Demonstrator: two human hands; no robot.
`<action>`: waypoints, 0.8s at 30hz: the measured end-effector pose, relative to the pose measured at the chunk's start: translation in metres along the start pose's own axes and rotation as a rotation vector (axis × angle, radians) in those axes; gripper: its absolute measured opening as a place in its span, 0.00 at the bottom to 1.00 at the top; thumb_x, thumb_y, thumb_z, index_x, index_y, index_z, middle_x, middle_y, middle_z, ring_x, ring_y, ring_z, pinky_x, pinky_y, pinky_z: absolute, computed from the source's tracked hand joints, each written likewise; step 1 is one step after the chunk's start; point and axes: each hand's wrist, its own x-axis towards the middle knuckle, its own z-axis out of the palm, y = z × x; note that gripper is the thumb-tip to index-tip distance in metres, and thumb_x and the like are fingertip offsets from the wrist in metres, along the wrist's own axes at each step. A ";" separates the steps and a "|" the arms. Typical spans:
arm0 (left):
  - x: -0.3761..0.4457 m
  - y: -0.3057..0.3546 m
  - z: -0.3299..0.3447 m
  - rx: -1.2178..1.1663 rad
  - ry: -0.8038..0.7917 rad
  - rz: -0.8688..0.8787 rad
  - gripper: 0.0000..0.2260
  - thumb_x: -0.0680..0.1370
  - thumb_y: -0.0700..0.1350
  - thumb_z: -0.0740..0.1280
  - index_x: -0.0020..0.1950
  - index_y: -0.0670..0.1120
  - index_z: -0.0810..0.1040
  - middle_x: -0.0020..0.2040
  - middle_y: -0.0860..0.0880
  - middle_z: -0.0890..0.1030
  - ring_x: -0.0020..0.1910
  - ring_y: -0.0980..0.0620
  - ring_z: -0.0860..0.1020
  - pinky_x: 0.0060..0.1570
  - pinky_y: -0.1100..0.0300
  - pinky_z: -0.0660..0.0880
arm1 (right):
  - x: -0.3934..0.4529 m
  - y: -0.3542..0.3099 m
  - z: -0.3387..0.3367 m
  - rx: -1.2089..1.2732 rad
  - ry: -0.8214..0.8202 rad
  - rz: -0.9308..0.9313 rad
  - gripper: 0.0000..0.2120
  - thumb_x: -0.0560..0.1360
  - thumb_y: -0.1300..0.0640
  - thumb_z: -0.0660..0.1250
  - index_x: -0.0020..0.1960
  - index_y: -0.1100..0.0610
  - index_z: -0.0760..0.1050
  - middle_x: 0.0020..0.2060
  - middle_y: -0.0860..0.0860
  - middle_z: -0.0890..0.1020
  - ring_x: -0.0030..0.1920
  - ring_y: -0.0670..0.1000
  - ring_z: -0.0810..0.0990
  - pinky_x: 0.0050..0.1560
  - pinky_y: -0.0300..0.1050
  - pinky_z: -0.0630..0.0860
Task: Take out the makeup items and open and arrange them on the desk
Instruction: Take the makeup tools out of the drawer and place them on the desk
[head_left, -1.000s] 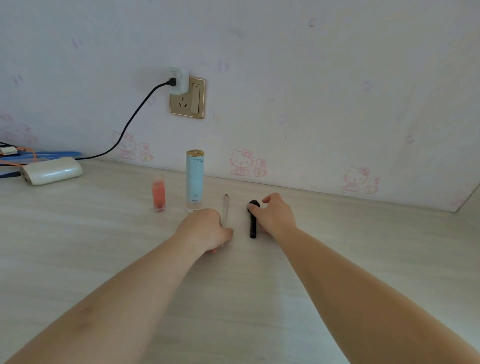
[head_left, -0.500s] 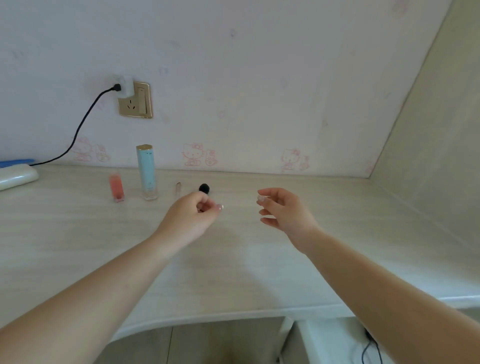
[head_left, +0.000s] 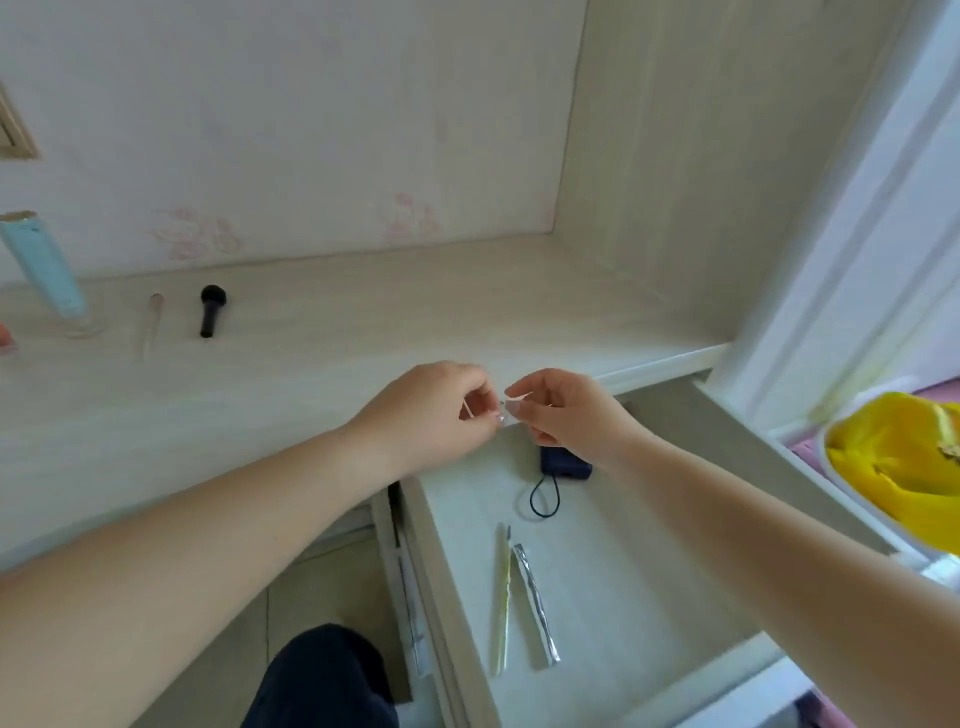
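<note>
On the desk (head_left: 322, 332) at far left stand a light blue tube (head_left: 36, 265) and a pink bottle (head_left: 4, 338), cut by the frame edge. Beside them lie a clear slim stick (head_left: 152, 319) and a short black brush (head_left: 210, 312). My left hand (head_left: 421, 415) and right hand (head_left: 566, 415) meet fingertip to fingertip above the back of an open drawer (head_left: 441, 571). Both have curled fingers; whether they pinch something tiny between them is not clear. In the drawer lie a dark blue item (head_left: 569, 467) with a cord loop, a yellow-green slim stick (head_left: 503, 597) and a silver strip (head_left: 535, 603).
A side panel rises at the desk's right end. To the right, a white basin holds something yellow (head_left: 898, 467). My dark-trousered knee (head_left: 322, 680) is below the desk, left of the drawer. A wall socket (head_left: 13, 135) shows at the left edge.
The view swung right and down, bringing the open drawer into sight. Both hands left the desk items and moved right, coming together over the drawer.
</note>
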 end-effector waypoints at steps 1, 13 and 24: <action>0.001 0.005 0.011 0.073 -0.041 0.012 0.05 0.75 0.51 0.66 0.44 0.51 0.77 0.41 0.57 0.77 0.43 0.55 0.76 0.44 0.58 0.73 | -0.007 0.011 -0.003 -0.053 -0.036 0.035 0.03 0.74 0.57 0.69 0.46 0.51 0.75 0.33 0.47 0.75 0.30 0.43 0.75 0.40 0.39 0.77; 0.020 -0.005 0.133 0.287 -0.825 -0.541 0.10 0.76 0.47 0.67 0.41 0.41 0.74 0.45 0.47 0.80 0.40 0.48 0.79 0.51 0.53 0.79 | -0.016 0.100 0.024 -0.599 -0.582 0.424 0.20 0.75 0.51 0.67 0.59 0.65 0.73 0.50 0.54 0.81 0.49 0.51 0.83 0.49 0.47 0.79; 0.019 -0.020 0.172 0.273 -0.998 -0.687 0.13 0.79 0.47 0.62 0.37 0.43 0.69 0.33 0.48 0.75 0.26 0.55 0.74 0.32 0.61 0.74 | 0.003 0.120 0.047 -0.838 -0.723 0.480 0.19 0.74 0.46 0.66 0.34 0.60 0.72 0.21 0.51 0.77 0.28 0.49 0.75 0.31 0.42 0.72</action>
